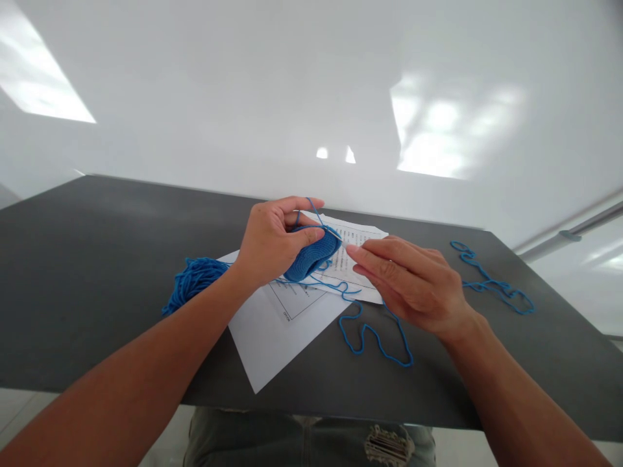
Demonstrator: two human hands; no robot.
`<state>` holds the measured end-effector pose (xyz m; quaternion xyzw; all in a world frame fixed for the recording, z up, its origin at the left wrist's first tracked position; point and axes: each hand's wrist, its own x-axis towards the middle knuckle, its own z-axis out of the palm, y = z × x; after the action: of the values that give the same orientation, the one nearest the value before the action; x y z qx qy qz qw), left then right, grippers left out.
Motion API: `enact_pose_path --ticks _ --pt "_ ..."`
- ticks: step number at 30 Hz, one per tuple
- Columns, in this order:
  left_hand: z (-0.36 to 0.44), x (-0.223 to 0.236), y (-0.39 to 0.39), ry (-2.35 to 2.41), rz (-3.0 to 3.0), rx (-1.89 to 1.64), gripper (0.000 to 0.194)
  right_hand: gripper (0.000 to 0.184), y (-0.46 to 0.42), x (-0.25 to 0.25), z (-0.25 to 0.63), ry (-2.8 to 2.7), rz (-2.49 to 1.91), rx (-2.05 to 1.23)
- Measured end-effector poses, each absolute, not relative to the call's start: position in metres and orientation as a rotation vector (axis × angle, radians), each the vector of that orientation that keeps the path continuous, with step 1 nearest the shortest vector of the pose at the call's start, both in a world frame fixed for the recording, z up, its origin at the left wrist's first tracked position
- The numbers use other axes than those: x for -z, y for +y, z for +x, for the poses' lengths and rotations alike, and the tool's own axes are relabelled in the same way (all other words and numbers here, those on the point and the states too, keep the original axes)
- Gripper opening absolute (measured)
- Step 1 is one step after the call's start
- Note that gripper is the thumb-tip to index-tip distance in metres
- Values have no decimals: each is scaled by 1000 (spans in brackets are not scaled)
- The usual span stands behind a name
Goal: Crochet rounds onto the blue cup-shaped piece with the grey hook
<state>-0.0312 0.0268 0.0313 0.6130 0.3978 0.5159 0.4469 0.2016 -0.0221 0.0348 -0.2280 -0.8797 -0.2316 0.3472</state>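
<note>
My left hand (pixel 277 237) pinches the edge of a blue crocheted piece (pixel 307 256) between thumb and fingers. A strand of blue yarn (pixel 314 206) runs over its raised index finger down to the work. In my right hand (pixel 413 272) is a thin crochet hook (pixel 335 235), gripped between thumb and fingers. Its tip meets the upper edge of the blue piece, and the exact stitch there is too small to make out. Loose yarn hangs from the piece and loops on the table below my right hand.
Two printed paper sheets lie under the work: a lower sheet (pixel 263 344) and an upper one (pixel 365 237). A blue yarn bundle (pixel 192 282) rests left on the dark table (pixel 121 227). More loose yarn (pixel 496 285) trails at the right. A white wall (pixel 243 97) stands behind.
</note>
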Motion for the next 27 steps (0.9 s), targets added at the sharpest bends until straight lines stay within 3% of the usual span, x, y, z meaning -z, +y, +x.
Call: enact_pose_path --ticks 4,12,17,20,24,27 --pt "-33 -32 28 993 1606 -1260 47 25 -23 -36 202 -2235 -610 435" --pt "-33 -33 27 964 1661 -1230 43 29 -20 -33 205 -1929 -663 -263" --pt "-32 -31 27 928 1650 -1239 43 11 -18 -25 195 -1463 -790 -860" --pt "-29 -27 26 907 1621 -1259 44 20 -13 -17 182 -1166 -767 -1150" --pt "-23 -22 21 891 1587 -1289 45 24 -9 -5 165 -1113 -673 -1188" --pt "-19 -20 17 900 1514 -1324 45 20 -12 1 157 -1279 -661 -936"
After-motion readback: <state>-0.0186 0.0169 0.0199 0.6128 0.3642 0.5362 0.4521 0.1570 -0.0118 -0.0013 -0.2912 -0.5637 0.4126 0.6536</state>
